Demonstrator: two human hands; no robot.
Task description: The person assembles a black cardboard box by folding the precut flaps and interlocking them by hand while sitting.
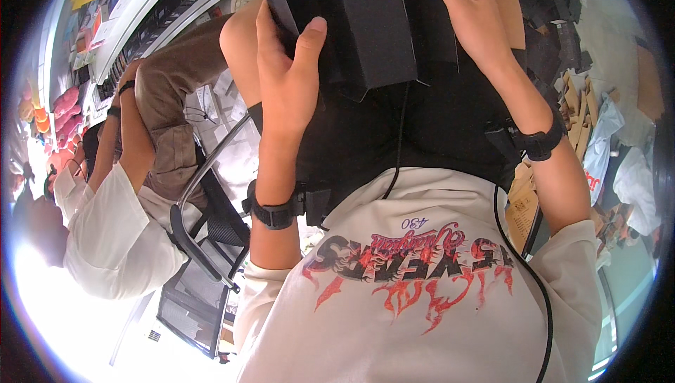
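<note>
A black cardboard box (pixel 380 31), unfolded with several flaps standing out, lies over my lap at the top of the head view. My left hand (pixel 288 77) grips its left side, the thumb on the inner face and the fingers round the outer edge. On the other side, my right hand (pixel 474 21) holds the box's right part, its thumb reaching inward over the panel. Part of the fingers and the box's far end are cut off by the upper picture edge.
At left, another person in a white sleeve (pixel 116 242) sits beside a chair with a metal armrest (pixel 204 172). Black boxes (pixel 552 39) pile up on the right, near brown cardboard pieces (pixel 580 105) and a pale plastic bag (pixel 605 133). Shelving (pixel 176 7) stands at upper left.
</note>
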